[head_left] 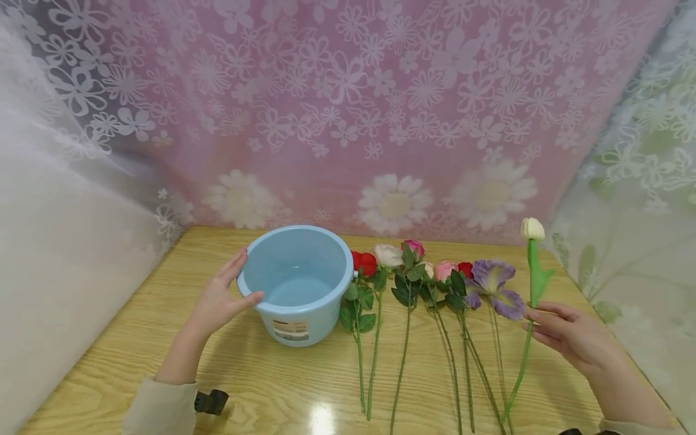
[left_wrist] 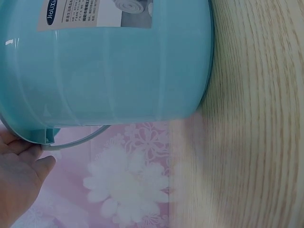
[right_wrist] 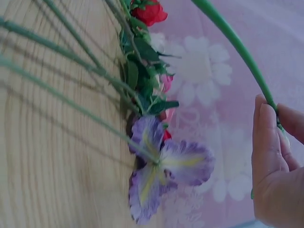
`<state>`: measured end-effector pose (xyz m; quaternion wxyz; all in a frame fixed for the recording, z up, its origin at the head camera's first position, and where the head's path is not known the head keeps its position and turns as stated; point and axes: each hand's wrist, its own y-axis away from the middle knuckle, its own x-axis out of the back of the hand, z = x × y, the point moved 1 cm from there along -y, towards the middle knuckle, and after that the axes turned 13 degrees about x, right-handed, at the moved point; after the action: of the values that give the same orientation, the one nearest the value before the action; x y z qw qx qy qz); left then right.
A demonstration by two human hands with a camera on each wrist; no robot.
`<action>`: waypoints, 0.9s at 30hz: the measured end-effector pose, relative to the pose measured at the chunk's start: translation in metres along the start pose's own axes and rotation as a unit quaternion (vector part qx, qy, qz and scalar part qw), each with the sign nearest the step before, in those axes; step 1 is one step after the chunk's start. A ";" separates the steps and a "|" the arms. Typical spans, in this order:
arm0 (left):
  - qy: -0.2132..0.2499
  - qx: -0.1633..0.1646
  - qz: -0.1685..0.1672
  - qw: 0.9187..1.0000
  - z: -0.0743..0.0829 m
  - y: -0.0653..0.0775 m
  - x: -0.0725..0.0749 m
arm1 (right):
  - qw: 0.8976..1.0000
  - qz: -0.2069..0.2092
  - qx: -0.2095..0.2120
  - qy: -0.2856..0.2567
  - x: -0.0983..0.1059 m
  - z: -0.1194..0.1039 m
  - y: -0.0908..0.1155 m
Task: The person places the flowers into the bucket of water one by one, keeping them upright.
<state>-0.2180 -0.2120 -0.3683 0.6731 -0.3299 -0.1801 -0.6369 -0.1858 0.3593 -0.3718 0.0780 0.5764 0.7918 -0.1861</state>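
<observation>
My left hand (head_left: 217, 302) holds the left side of a light blue plastic bucket (head_left: 304, 311), thumb at the near rim and fingers farther back. In the left wrist view the bucket (left_wrist: 109, 71) shows its paper label, and the fingertips of the left hand (left_wrist: 21, 175) are at the rim beside the handle (left_wrist: 78, 142). On the right, my right hand (head_left: 576, 338) pinches the green stem of a cream-white tulip (head_left: 533, 229), bloom up. The right wrist view shows the stem (right_wrist: 237, 45) between thumb and fingers of the right hand (right_wrist: 275, 161).
Artificial flowers lie in a row right of the bucket: red flowers (head_left: 365, 263), a white one (head_left: 388, 255), pink ones (head_left: 446, 270) and a purple iris (head_left: 492, 287), stems toward me. Floral curtains (head_left: 348, 121) hang behind and beside the wooden table (head_left: 272, 386).
</observation>
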 end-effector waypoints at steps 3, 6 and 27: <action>0.002 -0.003 0.001 1.000 0.000 0.000 -0.001 | 0.999 -0.022 0.011 -0.039 -0.010 0.002 -0.006; 0.005 -0.004 0.003 1.000 -0.001 0.000 -0.001 | 0.997 -0.039 0.019 -0.065 -0.022 0.003 -0.012; 0.004 -0.002 0.002 1.000 -0.003 0.000 -0.001 | 0.997 -0.054 0.044 -0.042 -0.083 0.010 -0.043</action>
<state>-0.2188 -0.2128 -0.3712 0.6744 -0.3292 -0.1758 -0.6371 -0.2007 0.2708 -0.3442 0.0753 0.5271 0.8091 -0.2487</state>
